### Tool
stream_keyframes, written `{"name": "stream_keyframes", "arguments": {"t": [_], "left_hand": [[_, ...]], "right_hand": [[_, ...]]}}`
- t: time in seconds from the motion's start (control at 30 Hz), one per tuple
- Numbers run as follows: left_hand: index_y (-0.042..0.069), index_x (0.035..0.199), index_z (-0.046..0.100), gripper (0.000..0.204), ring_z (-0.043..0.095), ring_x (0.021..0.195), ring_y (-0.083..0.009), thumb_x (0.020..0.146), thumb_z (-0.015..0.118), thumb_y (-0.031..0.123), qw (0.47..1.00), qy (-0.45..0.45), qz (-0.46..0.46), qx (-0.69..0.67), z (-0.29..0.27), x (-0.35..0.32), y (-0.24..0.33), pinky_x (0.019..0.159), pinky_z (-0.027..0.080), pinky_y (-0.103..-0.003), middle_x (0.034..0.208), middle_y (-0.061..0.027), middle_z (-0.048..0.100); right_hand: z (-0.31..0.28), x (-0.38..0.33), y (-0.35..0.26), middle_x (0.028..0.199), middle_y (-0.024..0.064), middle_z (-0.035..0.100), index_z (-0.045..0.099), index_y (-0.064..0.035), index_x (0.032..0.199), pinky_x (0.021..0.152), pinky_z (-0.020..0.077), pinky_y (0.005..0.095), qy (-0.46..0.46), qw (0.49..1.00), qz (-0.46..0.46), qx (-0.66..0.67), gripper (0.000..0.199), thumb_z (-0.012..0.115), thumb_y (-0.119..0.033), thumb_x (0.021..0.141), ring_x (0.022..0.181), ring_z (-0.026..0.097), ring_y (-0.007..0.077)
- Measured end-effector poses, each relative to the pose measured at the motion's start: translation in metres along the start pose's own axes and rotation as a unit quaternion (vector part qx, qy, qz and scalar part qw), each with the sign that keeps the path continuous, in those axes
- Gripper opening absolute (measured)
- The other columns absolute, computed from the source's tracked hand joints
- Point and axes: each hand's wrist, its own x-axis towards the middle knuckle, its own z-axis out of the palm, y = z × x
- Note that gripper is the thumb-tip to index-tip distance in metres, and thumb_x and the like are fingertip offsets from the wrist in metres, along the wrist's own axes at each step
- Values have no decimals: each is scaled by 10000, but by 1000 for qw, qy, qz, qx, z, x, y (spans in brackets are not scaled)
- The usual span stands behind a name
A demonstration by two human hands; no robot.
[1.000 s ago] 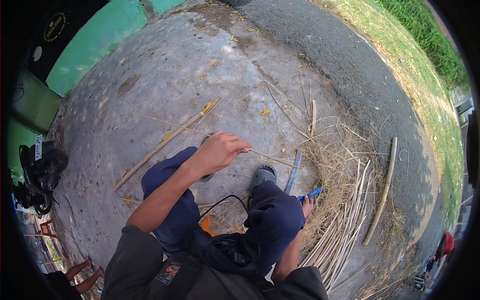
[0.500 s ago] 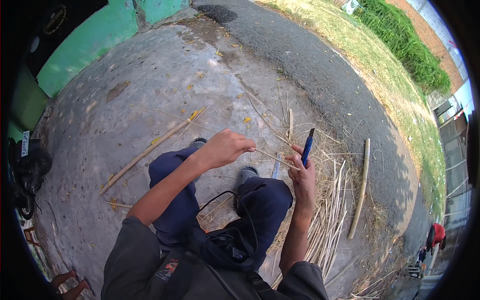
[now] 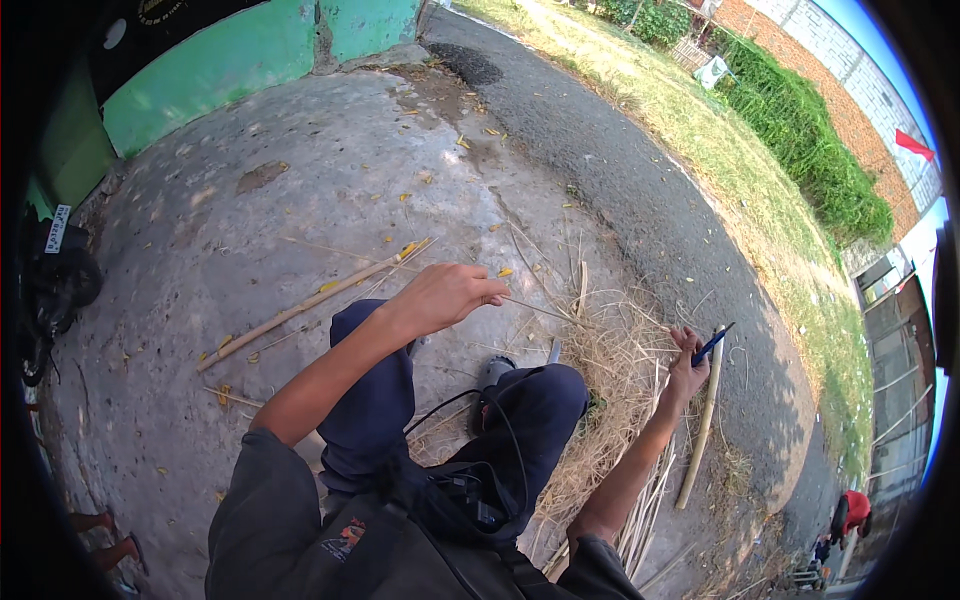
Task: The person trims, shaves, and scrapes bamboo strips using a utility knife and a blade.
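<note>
Pinched in the fingers of my left hand (image 3: 448,300) is one end of a thin wooden strip (image 3: 540,309), which slants away to the right over the pale shavings (image 3: 620,375). My right hand (image 3: 686,366) is out to the right, closed around a blue utility knife (image 3: 709,346). The knife's dark blade points up and to the right, away from the strip. A wide gap lies between my two hands. Below my right forearm is a heap of split strips (image 3: 648,520), partly hidden by the arm.
A long stick (image 3: 290,316) lies on the concrete at left, with yellow leaves along it. A thicker pole (image 3: 706,425) rests beyond the shavings at right. My bent knees and a black cable (image 3: 440,412) are beneath my hands. A parked motorbike (image 3: 62,290) stands far left.
My right hand with the knife has swung right, away from the strip, and the blade has tipped from upright to rightward. My left hand keeps its pinch on the strip. The view has shifted slightly.
</note>
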Motion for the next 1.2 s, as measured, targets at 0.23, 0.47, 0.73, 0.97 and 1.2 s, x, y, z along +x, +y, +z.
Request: {"name": "stream_keyframes", "arguments": {"t": [0.23, 0.47, 0.73, 0.97, 1.2], "left_hand": [[143, 1075, 756, 225, 716, 814, -347, 1017, 645, 330, 999, 44, -8, 31, -12, 4, 13, 707, 551, -460, 881, -99, 703], [82, 957, 708, 264, 740, 833, -384, 1029, 627, 322, 999, -6, 7, 39, 1, 32, 59, 686, 563, -501, 865, -163, 732], [42, 1121, 728, 387, 739, 895, -419, 1043, 618, 404, 996, -82, -40, -26, -11, 34, 86, 771, 570, -523, 905, -227, 735], [88, 1546, 500, 922, 632, 1232, -358, 871, 742, 666, 991, 15, -66, -112, -27, -21, 63, 1029, 519, -465, 1369, -198, 601], [102, 1551, 495, 995, 628, 1226, -338, 820, 767, 720, 974, -94, -168, -119, -60, -97, 17, 1052, 513, -452, 1429, -192, 561]], "right_hand": [[-73, -20, 2, 852, 140, 799, 620, 17, 1400, 459, 352, 219, -139, 941, 40, -306, 596, 484, -494, 1124, 470, 462, 15], [64, -101, -133, 1072, 145, 795, 557, 10, 1470, 447, 297, 190, -196, 980, -24, -11, 588, 497, -462, 1125, 470, 387, 3], [99, -88, -126, 880, 84, 777, 663, -26, 1179, 434, 239, 212, -147, 987, -2, 70, 290, 678, -292, 1064, 478, 352, 1], [83, -53, -98, 805, 32, 705, 682, -34, 1062, 452, 254, 223, -175, 979, 14, 102, 228, 715, -258, 1043, 501, 387, 19], [58, -12, -94, 849, 78, 755, 682, -27, 1111, 454, 262, 222, -177, 963, 65, 193, 195, 686, -215, 1056, 474, 385, 17]]}}
